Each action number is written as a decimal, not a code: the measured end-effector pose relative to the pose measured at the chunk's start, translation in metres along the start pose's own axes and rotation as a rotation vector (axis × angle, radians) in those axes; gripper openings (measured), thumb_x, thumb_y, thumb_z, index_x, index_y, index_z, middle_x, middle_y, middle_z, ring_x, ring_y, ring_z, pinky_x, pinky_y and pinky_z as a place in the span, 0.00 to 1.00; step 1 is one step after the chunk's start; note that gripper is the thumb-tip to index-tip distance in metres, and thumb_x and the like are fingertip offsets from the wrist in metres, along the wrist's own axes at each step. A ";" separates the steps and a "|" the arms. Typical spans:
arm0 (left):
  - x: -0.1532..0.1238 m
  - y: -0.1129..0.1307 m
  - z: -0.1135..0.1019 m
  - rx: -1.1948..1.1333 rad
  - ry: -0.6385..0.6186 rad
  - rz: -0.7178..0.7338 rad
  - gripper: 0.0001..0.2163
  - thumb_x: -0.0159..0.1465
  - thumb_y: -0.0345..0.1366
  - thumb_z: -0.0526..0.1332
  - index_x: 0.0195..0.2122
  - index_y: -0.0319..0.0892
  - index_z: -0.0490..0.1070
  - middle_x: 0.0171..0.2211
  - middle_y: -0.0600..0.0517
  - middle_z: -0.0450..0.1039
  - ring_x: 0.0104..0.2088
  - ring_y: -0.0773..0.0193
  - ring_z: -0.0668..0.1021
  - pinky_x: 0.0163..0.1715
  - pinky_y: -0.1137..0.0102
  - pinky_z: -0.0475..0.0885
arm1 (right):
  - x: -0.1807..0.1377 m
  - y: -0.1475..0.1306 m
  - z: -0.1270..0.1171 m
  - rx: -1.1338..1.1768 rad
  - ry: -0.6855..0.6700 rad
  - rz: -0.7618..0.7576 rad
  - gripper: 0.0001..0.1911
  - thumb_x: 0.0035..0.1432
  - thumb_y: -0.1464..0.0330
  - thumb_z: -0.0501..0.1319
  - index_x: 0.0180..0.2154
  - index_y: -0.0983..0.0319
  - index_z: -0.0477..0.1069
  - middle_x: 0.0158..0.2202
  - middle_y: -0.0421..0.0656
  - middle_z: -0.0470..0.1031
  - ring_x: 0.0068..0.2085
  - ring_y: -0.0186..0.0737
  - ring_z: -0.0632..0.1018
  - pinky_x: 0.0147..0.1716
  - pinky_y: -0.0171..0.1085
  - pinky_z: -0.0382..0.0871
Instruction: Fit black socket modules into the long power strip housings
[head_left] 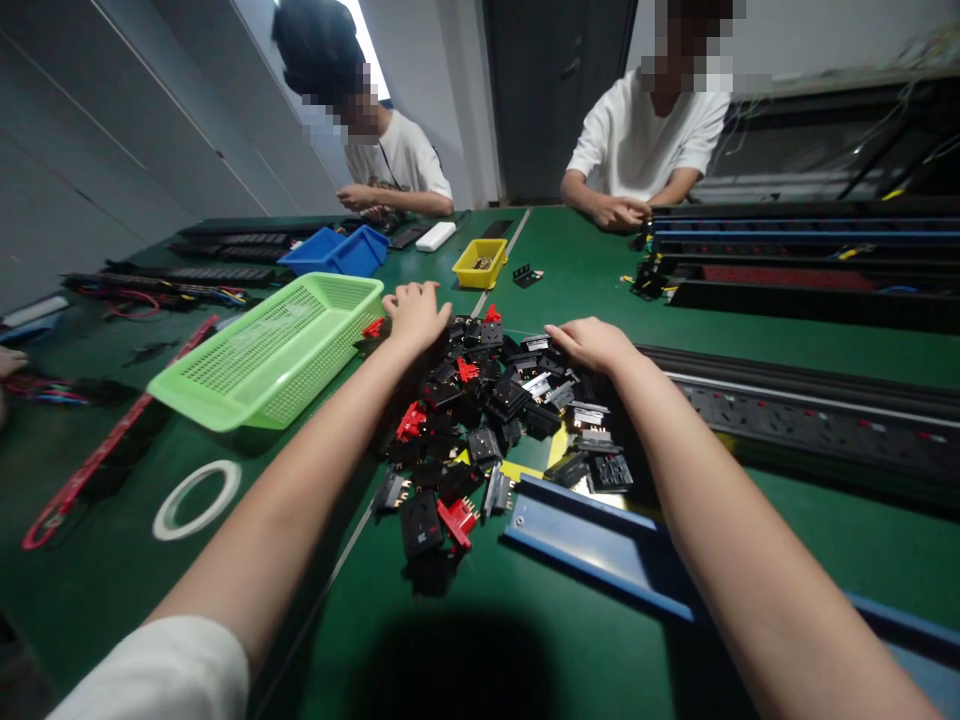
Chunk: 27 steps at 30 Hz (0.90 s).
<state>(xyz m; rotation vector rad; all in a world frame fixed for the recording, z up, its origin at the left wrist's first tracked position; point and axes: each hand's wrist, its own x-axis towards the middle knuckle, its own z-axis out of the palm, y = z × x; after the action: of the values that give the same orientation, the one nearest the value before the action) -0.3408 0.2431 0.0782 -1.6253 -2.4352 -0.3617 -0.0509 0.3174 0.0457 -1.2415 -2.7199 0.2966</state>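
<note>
Pile (499, 400) sat mid-worktop (585, 290), between both arms. Black parts (511, 398): overlapped, no clean count. Red parts (467, 370): 5 that I could see. Left hand (415, 312) was at the pile's far left edge, fingers spread and bent; right hand (596, 343) at its far right, fingers bent. Couldn't tell how far either grip was closed or whether it had a part. 1 basket (330, 340) and 1 tape ring (160, 517) lay left, 1 blue channel (592, 545) near right. Beyond: 1 yellow bin (472, 279), 2 blue bins (367, 250), 2 people (645, 140).
</note>
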 end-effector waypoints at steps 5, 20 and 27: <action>-0.074 0.080 -0.062 -0.293 0.208 0.127 0.18 0.69 0.44 0.49 0.58 0.47 0.63 0.57 0.44 0.70 0.57 0.48 0.69 0.56 0.53 0.58 | -0.010 -0.012 -0.015 -0.085 0.218 0.033 0.30 0.71 0.54 0.41 0.43 0.64 0.76 0.48 0.55 0.77 0.50 0.52 0.75 0.45 0.42 0.63; -0.274 0.113 -0.030 -0.349 -0.112 0.206 0.14 0.71 0.41 0.49 0.43 0.44 0.73 0.43 0.47 0.77 0.47 0.52 0.74 0.47 0.59 0.63 | -0.331 -0.026 -0.010 -0.267 0.329 0.104 0.25 0.67 0.53 0.53 0.53 0.67 0.69 0.48 0.51 0.77 0.48 0.52 0.74 0.46 0.45 0.61; -0.279 0.125 -0.022 -0.246 -0.058 0.155 0.12 0.70 0.42 0.51 0.37 0.44 0.71 0.40 0.46 0.76 0.46 0.48 0.72 0.46 0.56 0.64 | -0.346 -0.019 0.019 -0.337 0.397 0.062 0.31 0.65 0.50 0.55 0.54 0.69 0.71 0.48 0.52 0.78 0.46 0.51 0.76 0.49 0.46 0.61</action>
<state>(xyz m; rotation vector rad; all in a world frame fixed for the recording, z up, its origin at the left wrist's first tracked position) -0.1190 0.0378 0.0299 -1.9349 -2.3626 -0.6168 0.1565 0.0410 0.0167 -1.2962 -2.4485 -0.3804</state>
